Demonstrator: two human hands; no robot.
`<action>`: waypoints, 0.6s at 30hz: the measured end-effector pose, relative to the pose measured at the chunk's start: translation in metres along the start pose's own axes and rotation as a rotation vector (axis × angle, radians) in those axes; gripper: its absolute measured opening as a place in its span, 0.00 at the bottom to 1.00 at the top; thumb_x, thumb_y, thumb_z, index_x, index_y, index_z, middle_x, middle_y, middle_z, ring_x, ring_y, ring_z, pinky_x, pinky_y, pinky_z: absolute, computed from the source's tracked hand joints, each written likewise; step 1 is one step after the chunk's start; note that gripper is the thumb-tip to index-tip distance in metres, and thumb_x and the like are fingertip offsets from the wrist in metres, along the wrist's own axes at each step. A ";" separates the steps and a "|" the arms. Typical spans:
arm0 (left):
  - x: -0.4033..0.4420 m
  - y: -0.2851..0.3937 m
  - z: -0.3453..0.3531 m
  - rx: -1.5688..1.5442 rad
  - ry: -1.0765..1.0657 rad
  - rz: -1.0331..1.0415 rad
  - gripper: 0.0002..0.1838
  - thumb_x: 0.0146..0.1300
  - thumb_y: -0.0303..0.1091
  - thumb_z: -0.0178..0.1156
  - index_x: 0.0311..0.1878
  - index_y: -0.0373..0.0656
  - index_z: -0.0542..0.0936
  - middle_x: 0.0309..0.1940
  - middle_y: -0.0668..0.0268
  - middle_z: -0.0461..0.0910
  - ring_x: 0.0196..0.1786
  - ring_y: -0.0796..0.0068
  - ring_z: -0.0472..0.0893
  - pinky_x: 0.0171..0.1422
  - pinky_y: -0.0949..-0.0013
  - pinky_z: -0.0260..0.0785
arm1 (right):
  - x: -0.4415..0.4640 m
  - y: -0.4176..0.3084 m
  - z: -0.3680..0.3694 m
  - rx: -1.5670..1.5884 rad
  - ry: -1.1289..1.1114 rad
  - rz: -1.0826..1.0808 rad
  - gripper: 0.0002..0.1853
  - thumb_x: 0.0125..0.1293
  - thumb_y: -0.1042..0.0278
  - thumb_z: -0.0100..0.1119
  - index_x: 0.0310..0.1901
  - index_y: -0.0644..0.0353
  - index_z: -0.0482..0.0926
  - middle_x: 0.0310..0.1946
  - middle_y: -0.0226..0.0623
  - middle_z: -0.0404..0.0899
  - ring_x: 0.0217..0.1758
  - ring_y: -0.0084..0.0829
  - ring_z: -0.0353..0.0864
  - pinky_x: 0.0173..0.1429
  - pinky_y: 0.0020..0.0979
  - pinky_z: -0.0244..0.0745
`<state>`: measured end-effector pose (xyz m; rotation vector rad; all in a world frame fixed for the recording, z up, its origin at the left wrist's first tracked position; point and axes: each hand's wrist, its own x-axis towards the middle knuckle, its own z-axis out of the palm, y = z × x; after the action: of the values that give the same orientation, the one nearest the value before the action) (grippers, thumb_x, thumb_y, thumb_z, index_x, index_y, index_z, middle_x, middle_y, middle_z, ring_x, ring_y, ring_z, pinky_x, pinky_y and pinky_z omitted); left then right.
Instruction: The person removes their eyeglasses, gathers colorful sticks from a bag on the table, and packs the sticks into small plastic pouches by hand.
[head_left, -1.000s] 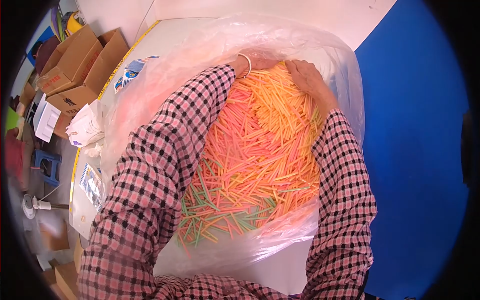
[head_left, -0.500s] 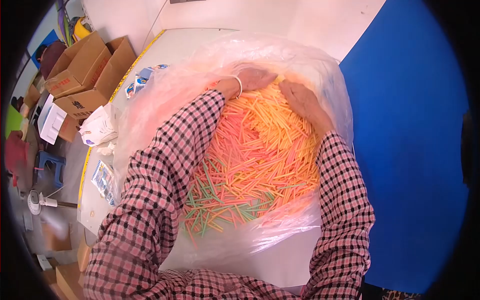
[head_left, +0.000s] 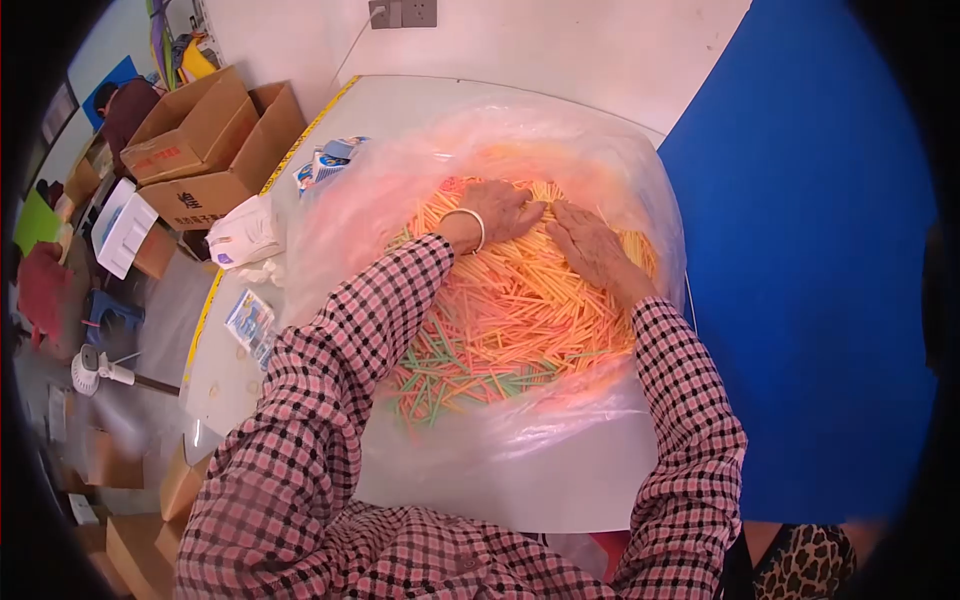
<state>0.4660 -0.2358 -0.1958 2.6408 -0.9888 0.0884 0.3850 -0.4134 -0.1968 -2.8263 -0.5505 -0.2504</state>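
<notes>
A large clear plastic bag (head_left: pixel 340 215) lies open on the table, full of thin sticks (head_left: pixel 500 315) in orange, yellow, pink and green. Toward the far side of the pile, my left hand (head_left: pixel 500 212), with a white bracelet (head_left: pixel 480 228) at its wrist, rests palm down with its fingers outstretched. Just right of it, my right hand (head_left: pixel 592 248) lies flat on the sticks. The fingertips of both hands come close together. Neither hand grips anything that I can see. Green sticks (head_left: pixel 430 370) gather at the near left of the pile.
Along the table's left side are a white plastic packet (head_left: pixel 245 232) and blue-and-white packets (head_left: pixel 250 322). Cardboard boxes (head_left: pixel 215 150) stand beyond that edge. A blue panel (head_left: pixel 800 280) borders the right. A person (head_left: pixel 128 112) is at the far left back.
My hands have drawn back from the pile's far edge and now lie on top of the sticks, with more of the fingers visible. The camera view has tilted up slightly.
</notes>
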 end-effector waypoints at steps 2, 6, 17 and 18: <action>-0.010 0.001 0.000 0.047 -0.003 -0.017 0.27 0.64 0.54 0.41 0.43 0.42 0.80 0.36 0.50 0.81 0.43 0.53 0.80 0.46 0.54 0.72 | -0.005 -0.011 -0.005 -0.036 -0.017 -0.019 0.29 0.71 0.51 0.34 0.62 0.69 0.63 0.63 0.51 0.64 0.67 0.44 0.60 0.70 0.36 0.53; -0.035 0.004 -0.003 0.079 -0.013 -0.023 0.27 0.65 0.55 0.39 0.48 0.43 0.78 0.39 0.50 0.80 0.48 0.53 0.78 0.49 0.54 0.71 | -0.015 -0.028 -0.003 -0.090 -0.032 -0.127 0.25 0.70 0.53 0.37 0.60 0.64 0.66 0.62 0.50 0.64 0.66 0.47 0.61 0.69 0.39 0.55; -0.061 -0.033 -0.046 0.189 0.127 0.158 0.29 0.64 0.60 0.43 0.53 0.47 0.75 0.53 0.53 0.74 0.58 0.55 0.71 0.58 0.54 0.63 | -0.031 -0.074 -0.018 -0.301 0.131 0.083 0.30 0.71 0.46 0.37 0.60 0.67 0.66 0.62 0.52 0.64 0.68 0.46 0.58 0.71 0.41 0.49; -0.077 -0.038 -0.066 0.384 0.156 0.190 0.28 0.63 0.59 0.45 0.54 0.48 0.75 0.53 0.54 0.73 0.59 0.56 0.69 0.59 0.53 0.61 | -0.035 -0.088 -0.029 -0.303 0.129 0.078 0.30 0.71 0.46 0.37 0.60 0.67 0.66 0.62 0.52 0.64 0.68 0.46 0.58 0.71 0.41 0.49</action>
<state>0.4358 -0.1388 -0.1564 2.8074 -1.2722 0.5720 0.3153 -0.3551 -0.1580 -3.0830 -0.4027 -0.5389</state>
